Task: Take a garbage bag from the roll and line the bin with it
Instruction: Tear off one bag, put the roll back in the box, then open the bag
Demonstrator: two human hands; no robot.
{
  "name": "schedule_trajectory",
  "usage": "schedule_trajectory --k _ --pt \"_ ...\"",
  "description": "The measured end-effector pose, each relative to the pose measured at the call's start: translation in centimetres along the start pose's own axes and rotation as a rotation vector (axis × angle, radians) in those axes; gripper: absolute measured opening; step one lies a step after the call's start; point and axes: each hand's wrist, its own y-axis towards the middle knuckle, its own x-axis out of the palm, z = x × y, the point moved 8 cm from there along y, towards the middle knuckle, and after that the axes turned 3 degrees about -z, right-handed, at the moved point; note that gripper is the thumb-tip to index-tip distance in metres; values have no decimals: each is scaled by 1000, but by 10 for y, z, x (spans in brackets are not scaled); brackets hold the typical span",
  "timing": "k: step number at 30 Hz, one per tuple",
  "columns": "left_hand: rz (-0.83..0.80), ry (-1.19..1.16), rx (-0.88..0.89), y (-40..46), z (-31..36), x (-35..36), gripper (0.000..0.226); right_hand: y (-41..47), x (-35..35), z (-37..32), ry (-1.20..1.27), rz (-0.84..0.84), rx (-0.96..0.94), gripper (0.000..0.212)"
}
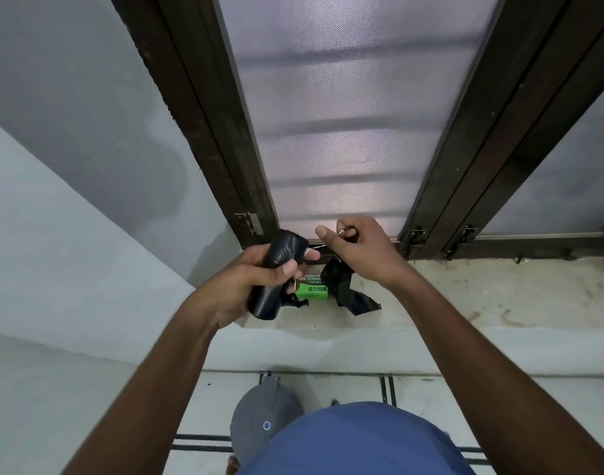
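Note:
My left hand point(259, 279) grips a black roll of garbage bags point(280, 255) above the window sill. A thin pale band point(316, 247) stretches from the roll to my right hand point(359, 248), which pinches it just to the right of the roll. Below my hands, a second roll with a green label point(311, 292) lies on the sill, and a loose piece of black bag point(348, 289) lies beside it. The grey bin point(259, 419), lid shut, stands on the floor below the sill.
The stone sill point(482, 296) runs to the right in front of a dark-framed window with frosted mesh point(341, 132). A pale wall point(71, 200) stands at the left. My blue shirt point(355, 443) covers part of the tiled floor.

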Motion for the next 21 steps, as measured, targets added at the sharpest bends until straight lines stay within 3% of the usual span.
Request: schedule_trajectory --k 6,14,21 --pt "72 154 86 4 -1 5 38 -6 3 -7 -171 207 -62 63" --pt "141 164 71 1 -17 -2 43 -4 14 -14 -412 285 -161 68" --pt "179 125 38 -2 -25 -8 37 -2 26 -13 -508 305 -128 67"
